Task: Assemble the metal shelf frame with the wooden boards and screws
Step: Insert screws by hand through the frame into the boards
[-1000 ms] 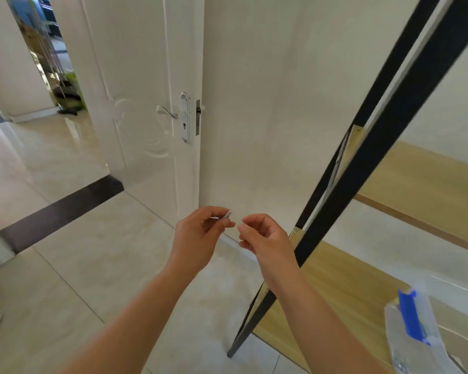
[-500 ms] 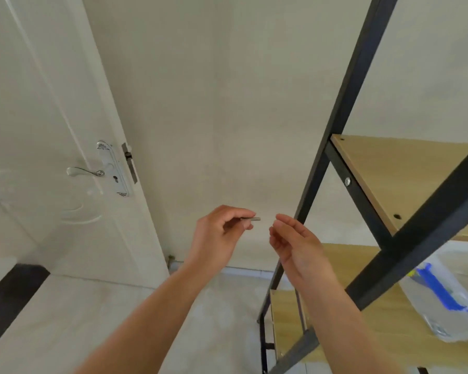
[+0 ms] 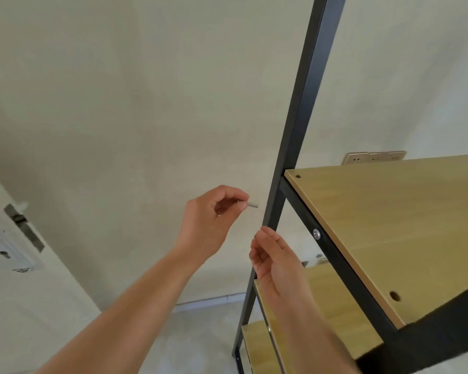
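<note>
My left hand (image 3: 208, 225) pinches a screw (image 3: 252, 205) between thumb and forefinger, tip just left of the frame's (image 3: 303, 109) black upright; right hand (image 3: 276, 263) loosely curled, holding nothing, fingertips at the upright below the board's (image 3: 389, 225) near corner.

A small grey metal screw (image 3: 252, 205) is pinched between thumb and forefinger of the left hand (image 3: 210, 225), its tip pointed toward the black metal upright post (image 3: 300, 125) of the shelf frame. The right hand (image 3: 274, 261) is held just below, fingers loosely curled, in front of the post. A light wooden shelf board (image 3: 389, 225) is seated on a black side rail (image 3: 343, 261), where a silver screw head (image 3: 316, 233) is seen.
</note>
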